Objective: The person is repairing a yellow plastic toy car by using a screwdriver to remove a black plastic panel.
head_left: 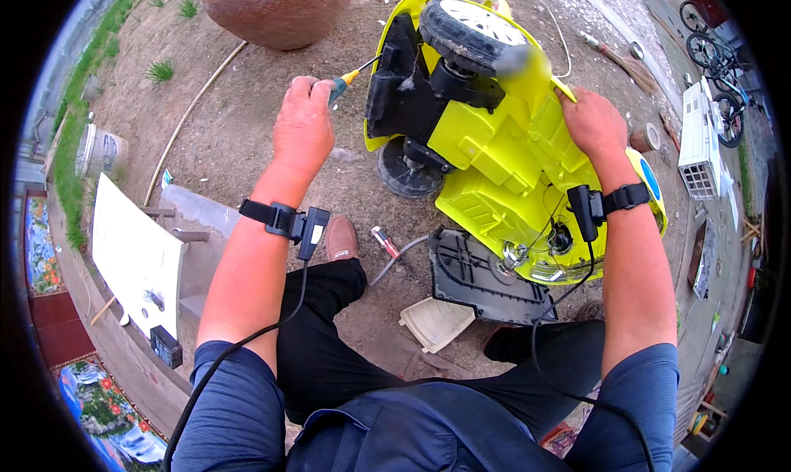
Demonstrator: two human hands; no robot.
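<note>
My left hand [302, 126] is closed round the handle of a screwdriver [340, 86], teal with a yellow collar. Its thin shaft reaches to the edge of a black plastic part on the underside of a yellow ride-on toy car [486, 142]. The toy car lies tipped over on the ground, with one black wheel with a white hub [474, 29] facing up and another dark wheel [408, 169] lower down. My right hand [595, 124] grips the yellow body's edge on the right. Loose wires and a round black part [560, 237] show inside the shell.
A black ribbed plastic panel [478, 278] and a cream plastic piece [438, 322] lie near my feet. A red-and-white tool [384, 243] rests by my left shoe. A white board [136, 250] stands on the left. A large clay pot [280, 11] and a hose [185, 130] are farther off.
</note>
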